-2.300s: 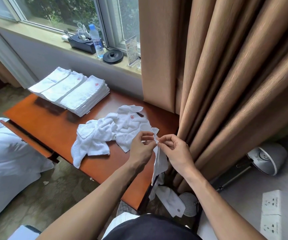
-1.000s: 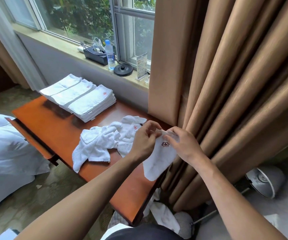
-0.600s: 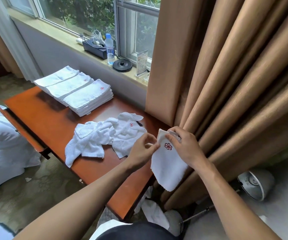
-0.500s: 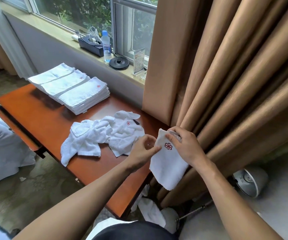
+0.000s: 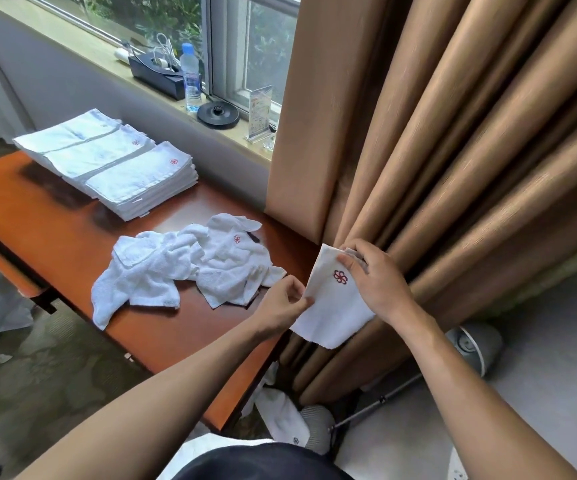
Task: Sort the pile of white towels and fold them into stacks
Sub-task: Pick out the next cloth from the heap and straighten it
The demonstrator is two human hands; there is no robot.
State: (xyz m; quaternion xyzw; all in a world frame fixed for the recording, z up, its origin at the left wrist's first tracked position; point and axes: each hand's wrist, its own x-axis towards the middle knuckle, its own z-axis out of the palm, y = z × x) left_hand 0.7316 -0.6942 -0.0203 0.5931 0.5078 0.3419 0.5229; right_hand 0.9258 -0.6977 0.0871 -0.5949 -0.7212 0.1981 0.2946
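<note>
Gripping a white towel (image 5: 332, 303) with a red flower mark, in the air just past the right end of the bench (image 5: 55, 230), at 3 o'clock from the loose pile (image 5: 190, 268) of towels. Pinching its left edge with the left hand (image 5: 281, 306), fingers curled; clasping its upper right corner with the right hand (image 5: 377, 282), thumb beside the mark. At 10 o'clock from the pile, on the bench, three stacks (image 5: 107, 164) side by side. On the windowsill (image 5: 82, 46) at 12 o'clock, a black box (image 5: 157, 72) with white cables (image 5: 164, 46) in it, a water bottle (image 5: 190, 77) just beside. Brown curtain (image 5: 453, 150) at 2 o'clock; fallen towel (image 5: 283, 417) on the floor (image 5: 539, 393) at 6 o'clock.
</note>
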